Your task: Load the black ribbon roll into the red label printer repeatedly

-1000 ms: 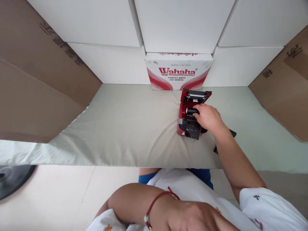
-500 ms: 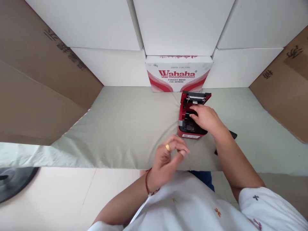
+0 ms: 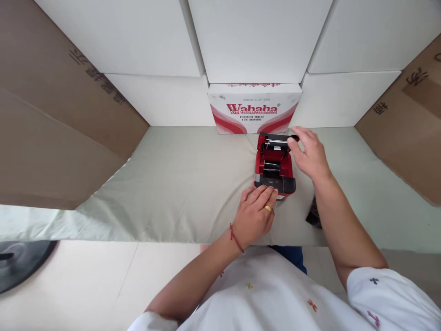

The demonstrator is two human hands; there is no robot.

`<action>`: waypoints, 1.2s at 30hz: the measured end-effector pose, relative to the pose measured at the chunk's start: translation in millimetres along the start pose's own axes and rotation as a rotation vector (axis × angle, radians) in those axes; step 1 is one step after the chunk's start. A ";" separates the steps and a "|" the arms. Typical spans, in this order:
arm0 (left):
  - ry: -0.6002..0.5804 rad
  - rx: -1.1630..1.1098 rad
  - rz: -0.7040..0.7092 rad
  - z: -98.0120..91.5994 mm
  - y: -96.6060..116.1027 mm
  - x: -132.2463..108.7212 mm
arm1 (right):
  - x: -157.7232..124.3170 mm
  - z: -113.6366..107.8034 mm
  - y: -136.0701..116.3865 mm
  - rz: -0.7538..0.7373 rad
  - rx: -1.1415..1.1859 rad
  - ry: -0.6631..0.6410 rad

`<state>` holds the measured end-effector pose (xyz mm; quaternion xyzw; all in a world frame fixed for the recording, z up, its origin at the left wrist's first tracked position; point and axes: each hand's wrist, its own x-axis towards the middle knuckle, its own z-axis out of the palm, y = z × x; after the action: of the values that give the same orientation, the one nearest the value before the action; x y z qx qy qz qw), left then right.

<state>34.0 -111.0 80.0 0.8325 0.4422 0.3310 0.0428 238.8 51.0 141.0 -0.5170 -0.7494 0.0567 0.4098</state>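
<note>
A small red and black label printer (image 3: pixel 257 184) stands on the cloth-covered table with its lid (image 3: pixel 277 139) raised and tilted back. Inside the open body, a dark roller or spool (image 3: pixel 272 166) shows. My left hand (image 3: pixel 257 211), with a gold ring and a red cord bracelet, rests its closed fingers over the printer's front edge. At the lid's upper right corner is my right hand (image 3: pixel 311 156), its thumb on the near side and its fingers behind, pinching it.
Behind the printer a white and red Wahaha carton (image 3: pixel 254 112) stands against large white boxes (image 3: pixel 155 99). Brown cartons flank the table at left (image 3: pixel 69 128) and right (image 3: pixel 406 115). A black object (image 3: pixel 313 216), partly hidden, lies beside my right forearm.
My right hand has come out of the printer's body and moved up to the lid's right corner. My left hand has moved forward and right from the air onto the printer's front edge.
</note>
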 end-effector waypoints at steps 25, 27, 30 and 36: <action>0.285 -0.315 -0.208 -17.2 -17.7 12.4 | -99.9 -26.5 -54.1 -0.220 -0.400 -0.357; 0.345 -0.473 -0.462 -21.8 -34.8 24.3 | -102.0 -26.9 -54.7 -0.214 -0.391 -0.365; 0.308 -0.790 -0.758 -17.6 -64.4 51.6 | -104.5 -27.2 -55.3 -0.175 -0.352 -0.377; 0.079 -0.774 -0.782 2.5 -76.7 103.4 | -105.5 -26.3 -53.2 -0.092 -0.272 -0.387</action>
<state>21.5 15.1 103.3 0.5168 0.5655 0.4599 0.4490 231.5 -69.0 126.7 -0.5122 -0.8375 0.0348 0.1873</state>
